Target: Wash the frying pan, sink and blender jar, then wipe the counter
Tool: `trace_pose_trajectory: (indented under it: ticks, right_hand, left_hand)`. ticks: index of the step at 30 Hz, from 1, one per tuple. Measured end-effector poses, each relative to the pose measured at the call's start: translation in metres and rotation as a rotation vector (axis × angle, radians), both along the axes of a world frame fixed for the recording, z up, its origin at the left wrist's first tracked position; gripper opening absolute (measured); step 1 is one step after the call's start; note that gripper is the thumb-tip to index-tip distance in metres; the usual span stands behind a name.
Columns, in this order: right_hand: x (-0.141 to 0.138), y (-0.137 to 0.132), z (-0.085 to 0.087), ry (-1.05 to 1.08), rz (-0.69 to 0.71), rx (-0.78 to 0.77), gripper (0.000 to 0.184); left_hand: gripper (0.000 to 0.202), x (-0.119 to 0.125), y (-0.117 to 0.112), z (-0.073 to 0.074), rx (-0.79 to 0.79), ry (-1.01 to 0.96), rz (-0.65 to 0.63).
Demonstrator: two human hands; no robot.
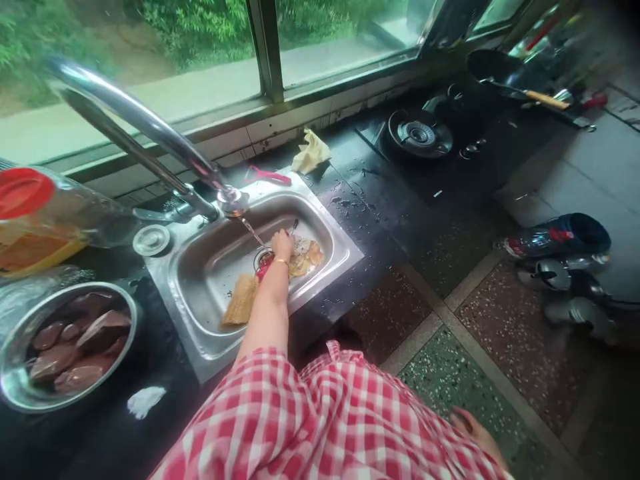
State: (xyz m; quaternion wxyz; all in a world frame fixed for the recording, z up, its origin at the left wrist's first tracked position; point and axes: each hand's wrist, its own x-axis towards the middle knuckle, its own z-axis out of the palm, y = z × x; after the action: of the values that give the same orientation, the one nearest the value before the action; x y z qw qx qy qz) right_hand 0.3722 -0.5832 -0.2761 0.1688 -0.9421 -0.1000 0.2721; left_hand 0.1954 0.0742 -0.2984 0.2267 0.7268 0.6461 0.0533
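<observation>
My left hand (pixel 283 245) reaches down into the steel sink (pixel 200 257), fingers curled together near the drain. A small dark piece shows by its fingertips, but what it holds is hidden. Water runs from the tap (pixel 233 199) just left of the hand. Beside the wrist lies something red (pixel 263 268), partly covered by the arm. Wet pale-brown scraps (pixel 306 259) spread over the sink floor to the right. A tan, loofah-like scrubber (pixel 241 300) leans at the near side. My right hand (pixel 477 433) hangs low by my side, fingers loosely apart, holding nothing visible.
A metal bowl (pixel 127 333) of dark red-brown pieces in liquid stands left of the sink. Behind it lies a red-lidded plastic jar (pixel 100 213). A red peeler (pixel 270 176) and a yellowish cloth (pixel 311 153) sit behind the sink. Rightward are a gas burner (pixel 419 133) and a wok (pixel 495 65).
</observation>
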Motion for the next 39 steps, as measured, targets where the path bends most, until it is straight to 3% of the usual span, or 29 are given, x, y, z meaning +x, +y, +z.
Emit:
trace_pose_trajectory:
  ticks: [2,4,7,9,11,14,16,18,21,24,26,29,32,34,36,39]
  right_hand:
    - [0.05,0.035,0.011,0.084,0.062,-0.01,0.046]
    - [0.105,0.092,0.03,0.051,0.183,-0.018,0.055]
    - [0.164,0.211,0.068,-0.026,0.446,0.061,0.063]
    - [0.173,0.297,0.097,-0.138,0.646,0.094,0.058]
    - [0.155,0.378,0.123,-0.216,0.863,0.166,0.051]
    - [0.09,0.475,0.145,-0.285,1.264,0.267,0.044]
    - [0.037,0.523,0.142,-0.296,1.538,0.259,0.043]
    - [-0.012,0.56,0.128,-0.286,1.746,0.131,0.043]
    - [-0.063,0.603,0.095,-0.289,1.811,-0.014,0.043]
    - [-0.083,0.631,0.063,-0.292,1.742,-0.061,0.046]
    - [-0.085,0.641,0.044,-0.293,1.683,-0.115,0.044]
    - [-0.077,0.644,0.026,-0.288,1.624,-0.195,0.04]
    - [-0.069,0.639,0.02,-0.253,1.6,-0.251,0.035]
    - [-0.063,0.634,0.022,-0.187,1.571,-0.283,0.029]
    - [-0.059,0.629,0.028,-0.089,1.517,-0.284,0.026]
    - [-0.057,0.616,0.043,0.092,1.393,-0.203,0.018]
  left_hand:
    - [0.035,-0.002,0.001,-0.007,0.046,0.058,-0.023]
    - [0.033,-0.011,-0.003,-0.008,0.079,0.139,-0.093]
    - [0.034,-0.028,-0.015,0.0,0.081,0.214,-0.11]
    - [0.034,-0.034,-0.027,0.005,0.084,0.198,-0.045]
    - [0.037,-0.03,-0.04,0.007,0.074,0.167,-0.008]
    - [0.039,-0.013,-0.056,0.004,0.036,0.112,-0.066]
    - [0.034,-0.006,-0.063,0.002,-0.01,0.072,-0.112]
    - [0.024,-0.012,-0.065,0.003,-0.071,0.035,-0.104]
    - [0.019,-0.046,-0.066,0.006,-0.134,-0.107,0.068]
    - [0.024,-0.083,-0.07,0.01,-0.199,-0.302,0.244]
    - [0.025,-0.091,-0.074,0.009,-0.214,-0.348,0.247]
    - [0.037,-0.077,-0.078,0.004,-0.167,-0.233,0.138]
    - [0.027,-0.059,-0.075,0.001,-0.18,-0.023,0.097]
    - [0.017,-0.062,-0.069,0.001,-0.185,-0.019,0.144]
    - [0.013,-0.075,-0.065,0.004,-0.16,-0.16,0.27]
    - [0.015,-0.096,-0.063,0.012,-0.174,-0.544,0.534]
